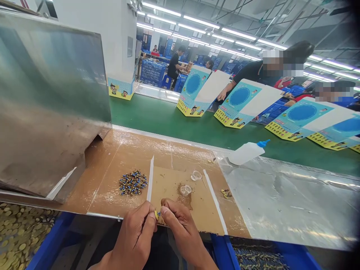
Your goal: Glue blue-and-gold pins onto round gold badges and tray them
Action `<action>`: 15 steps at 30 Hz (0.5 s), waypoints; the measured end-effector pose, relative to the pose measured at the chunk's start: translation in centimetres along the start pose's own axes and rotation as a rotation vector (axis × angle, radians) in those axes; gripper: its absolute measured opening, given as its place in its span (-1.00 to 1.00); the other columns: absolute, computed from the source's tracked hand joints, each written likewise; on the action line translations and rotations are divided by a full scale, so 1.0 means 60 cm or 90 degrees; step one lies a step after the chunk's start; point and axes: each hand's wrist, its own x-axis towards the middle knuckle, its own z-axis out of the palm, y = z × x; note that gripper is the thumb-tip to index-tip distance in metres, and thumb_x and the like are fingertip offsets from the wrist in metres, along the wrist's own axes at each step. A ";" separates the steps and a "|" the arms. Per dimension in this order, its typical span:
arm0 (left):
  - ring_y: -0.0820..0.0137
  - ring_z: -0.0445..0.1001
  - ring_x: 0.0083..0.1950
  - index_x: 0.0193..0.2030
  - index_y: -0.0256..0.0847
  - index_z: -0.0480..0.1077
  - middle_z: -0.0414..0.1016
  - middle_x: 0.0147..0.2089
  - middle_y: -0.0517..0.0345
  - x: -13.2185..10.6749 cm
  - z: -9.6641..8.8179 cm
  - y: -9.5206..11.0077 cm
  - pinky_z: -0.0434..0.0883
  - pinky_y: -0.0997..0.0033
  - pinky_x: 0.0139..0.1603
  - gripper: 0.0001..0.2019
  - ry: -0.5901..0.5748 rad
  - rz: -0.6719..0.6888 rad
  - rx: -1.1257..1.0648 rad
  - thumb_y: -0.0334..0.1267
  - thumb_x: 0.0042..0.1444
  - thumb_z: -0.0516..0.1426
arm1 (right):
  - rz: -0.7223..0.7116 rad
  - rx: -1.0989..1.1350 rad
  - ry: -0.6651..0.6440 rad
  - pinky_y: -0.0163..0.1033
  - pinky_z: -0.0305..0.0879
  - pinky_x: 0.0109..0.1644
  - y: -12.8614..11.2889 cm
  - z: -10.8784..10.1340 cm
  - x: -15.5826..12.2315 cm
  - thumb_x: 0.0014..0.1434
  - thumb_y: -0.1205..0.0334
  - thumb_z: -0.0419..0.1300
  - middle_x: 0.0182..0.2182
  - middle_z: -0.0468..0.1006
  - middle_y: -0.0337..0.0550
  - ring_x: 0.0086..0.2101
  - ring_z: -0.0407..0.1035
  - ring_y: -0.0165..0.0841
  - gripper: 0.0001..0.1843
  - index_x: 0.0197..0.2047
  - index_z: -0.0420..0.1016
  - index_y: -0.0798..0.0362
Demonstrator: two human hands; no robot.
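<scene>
My left hand (138,232) pinches a small yellow disc (156,215) on edge, close to the near edge of the cardboard mat. Touching the disc, a tiny blue figure piece (159,214) sits between the fingertips of my right hand (180,228); most of it is hidden. Beyond my left hand lies a pile of small blue, black and yellow figures (133,183). Past my right hand, a small clear dish (185,190) rests on a brown stain, with a second clear round piece (196,175) and a thin stick (203,182) beside it.
Yellow discs (19,232) fill a left bin; figure parts (260,257) fill a right one. A blue-capped white bottle (247,153) lies by the green conveyor (152,112), which carries open printed boxes (237,98). A metal panel (53,108) stands left. Several people are across the belt.
</scene>
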 end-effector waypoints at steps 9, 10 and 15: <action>0.32 0.35 -0.39 -0.34 -0.12 0.38 0.38 -0.42 0.15 -0.008 -0.010 -0.009 0.23 0.33 -0.32 -0.65 -0.008 -0.015 -0.028 -0.15 0.47 -0.06 | -0.041 -0.067 -0.005 -0.25 0.01 -0.34 -0.017 -0.001 -0.004 0.50 0.14 -0.04 -0.51 0.12 -0.36 -0.47 0.06 -0.39 -0.57 -0.46 0.08 -0.04; 0.33 0.34 -0.39 -0.35 -0.12 0.38 0.38 -0.42 0.15 -0.008 -0.011 -0.009 0.22 0.34 -0.33 -0.64 -0.016 -0.009 -0.021 -0.14 0.47 -0.07 | -0.047 -0.088 0.002 -0.25 0.01 -0.35 -0.017 0.000 -0.003 0.50 0.15 -0.03 -0.51 0.11 -0.37 -0.47 0.06 -0.40 -0.58 -0.46 0.08 -0.03; 0.36 0.29 -0.42 -0.41 -0.12 0.26 0.32 -0.46 0.20 0.001 -0.013 -0.005 0.17 0.33 -0.33 -0.64 -0.022 0.004 0.060 -0.14 0.46 -0.06 | -0.082 -0.192 0.055 -0.25 -0.03 -0.41 -0.007 0.010 0.003 0.45 0.20 0.01 -0.55 0.12 -0.38 -0.51 0.04 -0.43 -0.58 -0.48 0.06 -0.02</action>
